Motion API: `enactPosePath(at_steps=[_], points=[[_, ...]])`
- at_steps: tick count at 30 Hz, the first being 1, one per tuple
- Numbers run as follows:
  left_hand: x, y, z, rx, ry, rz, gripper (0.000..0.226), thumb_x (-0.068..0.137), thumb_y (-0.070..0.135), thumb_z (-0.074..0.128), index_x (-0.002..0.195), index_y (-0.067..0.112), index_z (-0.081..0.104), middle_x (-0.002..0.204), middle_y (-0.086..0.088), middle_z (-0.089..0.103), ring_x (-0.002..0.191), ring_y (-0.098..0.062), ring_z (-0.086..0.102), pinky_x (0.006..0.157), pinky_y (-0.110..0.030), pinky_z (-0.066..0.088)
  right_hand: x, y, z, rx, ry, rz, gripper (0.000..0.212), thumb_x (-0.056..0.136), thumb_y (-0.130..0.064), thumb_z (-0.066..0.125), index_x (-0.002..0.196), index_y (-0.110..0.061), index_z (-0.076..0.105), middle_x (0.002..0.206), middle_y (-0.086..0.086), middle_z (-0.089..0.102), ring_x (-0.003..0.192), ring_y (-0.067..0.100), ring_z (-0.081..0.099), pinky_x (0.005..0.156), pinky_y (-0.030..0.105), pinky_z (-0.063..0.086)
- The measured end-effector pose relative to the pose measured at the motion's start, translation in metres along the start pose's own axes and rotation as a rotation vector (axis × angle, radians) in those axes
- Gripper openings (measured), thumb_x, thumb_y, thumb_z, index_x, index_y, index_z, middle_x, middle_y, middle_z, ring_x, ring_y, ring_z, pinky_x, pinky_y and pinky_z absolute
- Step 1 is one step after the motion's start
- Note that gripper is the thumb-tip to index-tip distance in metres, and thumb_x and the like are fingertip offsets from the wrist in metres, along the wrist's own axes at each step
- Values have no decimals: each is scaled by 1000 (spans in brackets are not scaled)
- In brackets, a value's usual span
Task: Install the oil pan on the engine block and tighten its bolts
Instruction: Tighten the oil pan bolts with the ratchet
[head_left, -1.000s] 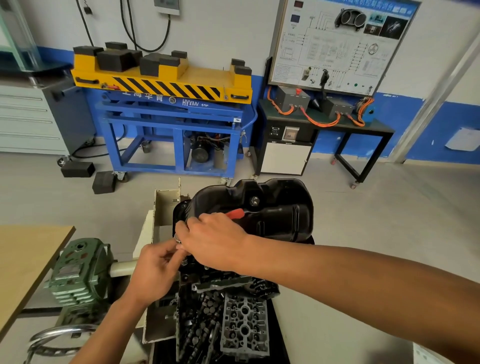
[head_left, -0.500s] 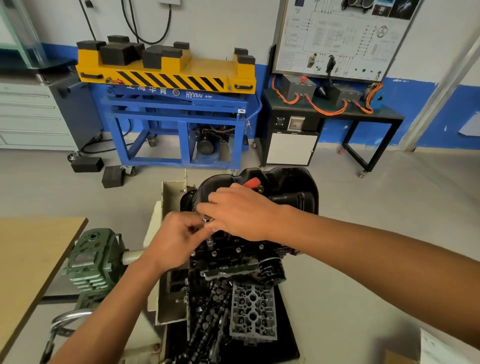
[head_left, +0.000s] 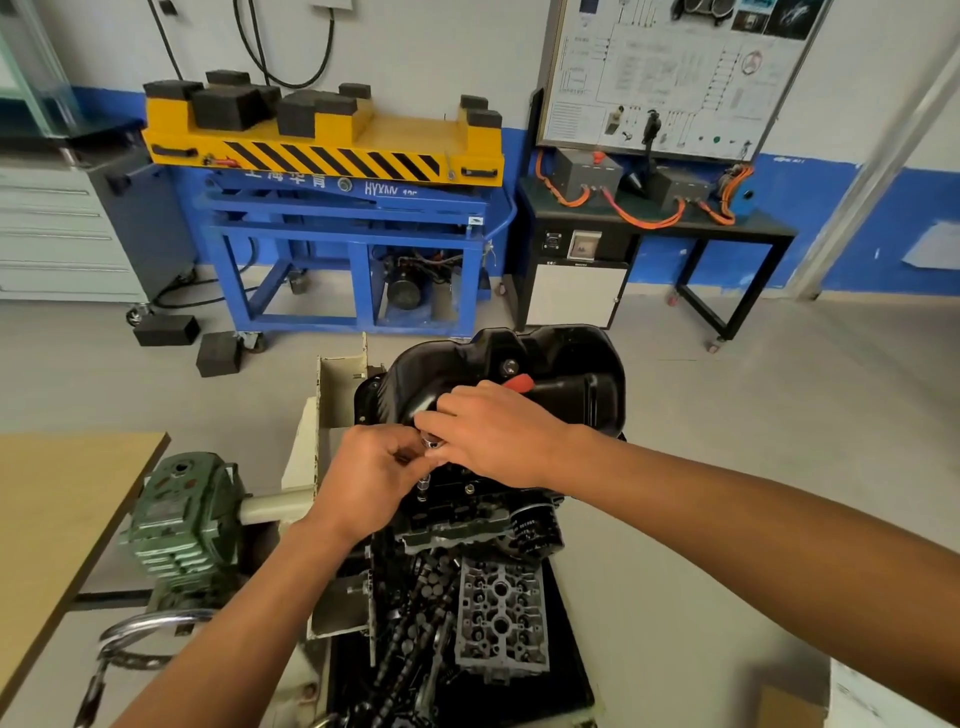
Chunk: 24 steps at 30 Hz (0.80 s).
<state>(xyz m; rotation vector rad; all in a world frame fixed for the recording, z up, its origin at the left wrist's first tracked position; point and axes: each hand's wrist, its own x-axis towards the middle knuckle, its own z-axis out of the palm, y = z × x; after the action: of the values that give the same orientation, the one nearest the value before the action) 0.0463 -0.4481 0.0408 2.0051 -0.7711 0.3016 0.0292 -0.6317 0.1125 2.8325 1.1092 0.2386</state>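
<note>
while the black oil pan (head_left: 524, 364) sits on the far end of the engine block (head_left: 462, 514), both hands meet at the pan's near-left edge. the right hand (head_left: 493, 431) is curled over a red-handled ratchet (head_left: 519, 383) (only its handle tip and chrome head show), fingers pressed together. the left hand (head_left: 369, 478) pinches the top of the chrome extension (head_left: 423, 486), which stands upright on the block's left rim. a green gearbox (head_left: 182, 519) sits off the block's left side.

Yellow lift table (head_left: 322, 148), wiring board (head_left: 670, 73), green gearbox (head_left: 182, 525)
</note>
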Motion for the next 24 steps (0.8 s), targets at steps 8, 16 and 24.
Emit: enactPosePath(at_steps=[8,16,24], points=[[-3,-1,6,-12,51,-11,23,79,39,76,66,21,71,60,20,63,55,-5,60,55,-8,41,3,17,-7,-20,-2,-182,35,101,-36,52,124,-11,62,104,5,64,95,23,58,84,37,40],[-2,0,4,-41,63,-62,16,80,37,75,67,31,67,65,16,67,54,-9,60,55,-16,47,14,26,-7,-41,-19,-251,36,103,-37,47,126,-13,60,102,4,64,95,23,58,85,39,43],[-6,-9,5,8,76,-44,14,81,18,81,73,10,73,66,9,68,59,-7,62,57,-10,44,13,9,1,-98,12,-155,38,103,-40,39,127,-14,53,103,4,63,93,24,61,75,39,46]])
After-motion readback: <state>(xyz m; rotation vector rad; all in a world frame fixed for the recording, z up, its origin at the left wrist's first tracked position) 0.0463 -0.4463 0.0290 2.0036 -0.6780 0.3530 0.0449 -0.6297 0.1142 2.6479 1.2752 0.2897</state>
